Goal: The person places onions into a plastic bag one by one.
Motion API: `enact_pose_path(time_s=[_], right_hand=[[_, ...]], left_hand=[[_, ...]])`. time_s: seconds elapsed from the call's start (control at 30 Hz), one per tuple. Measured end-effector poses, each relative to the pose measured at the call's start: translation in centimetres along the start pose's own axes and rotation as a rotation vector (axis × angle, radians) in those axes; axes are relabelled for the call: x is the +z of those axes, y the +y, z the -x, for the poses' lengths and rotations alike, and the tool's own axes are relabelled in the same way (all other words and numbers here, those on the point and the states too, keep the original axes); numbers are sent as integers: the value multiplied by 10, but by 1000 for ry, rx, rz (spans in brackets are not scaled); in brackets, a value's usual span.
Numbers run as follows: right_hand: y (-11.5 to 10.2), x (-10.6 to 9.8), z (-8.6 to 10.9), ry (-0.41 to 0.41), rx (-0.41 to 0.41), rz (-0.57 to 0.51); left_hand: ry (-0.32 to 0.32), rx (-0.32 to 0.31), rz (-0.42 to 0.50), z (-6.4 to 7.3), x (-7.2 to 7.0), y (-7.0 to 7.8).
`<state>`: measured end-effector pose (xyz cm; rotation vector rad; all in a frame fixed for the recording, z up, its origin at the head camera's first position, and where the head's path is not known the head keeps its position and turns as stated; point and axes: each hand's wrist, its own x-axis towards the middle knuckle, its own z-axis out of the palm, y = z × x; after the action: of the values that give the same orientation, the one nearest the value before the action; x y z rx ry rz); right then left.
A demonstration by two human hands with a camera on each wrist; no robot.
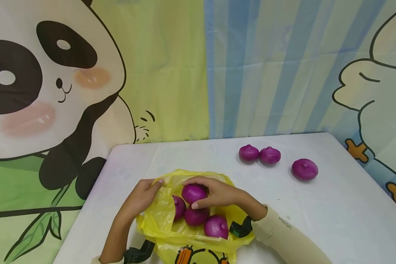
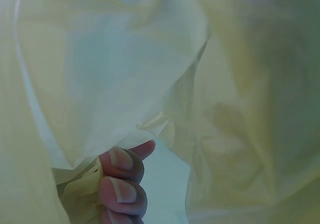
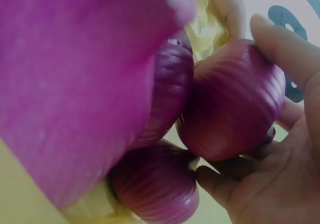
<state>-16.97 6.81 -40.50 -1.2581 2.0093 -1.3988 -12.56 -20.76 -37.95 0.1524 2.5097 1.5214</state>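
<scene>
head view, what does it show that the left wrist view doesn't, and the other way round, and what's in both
Only the head view shows three loose onions on the white table and the right hand gripping another onion at the mouth of the yellow bag. Only the left wrist view shows, close up, several curled fingertips of the left hand. Both show the left hand holding the bag.

Small lettering on the right sleeve point(image 1: 287, 236) reads "Let'sSlim".

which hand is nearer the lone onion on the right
Right. The right hand holds another onion in the yellow bag, left of the lone onion; the left hand grips the bag, farther left.
</scene>
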Motion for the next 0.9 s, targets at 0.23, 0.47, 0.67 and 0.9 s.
enact_pose_path(time_s=[0.23,0.47,0.67,0.9], right_hand=[[0,-1,3,48,5,28],[-3,-7,8,106,-40,57],[-8,-11,14,115,-69,56],[0,-15,19,107,-103,-17]], left_hand=[[6,1,-9,-2,1,-1],[8,-9,-8,-2,2,-3],[14,-6,-14,-3,1,-4],[20,-6,-11,-3,1,-3]])
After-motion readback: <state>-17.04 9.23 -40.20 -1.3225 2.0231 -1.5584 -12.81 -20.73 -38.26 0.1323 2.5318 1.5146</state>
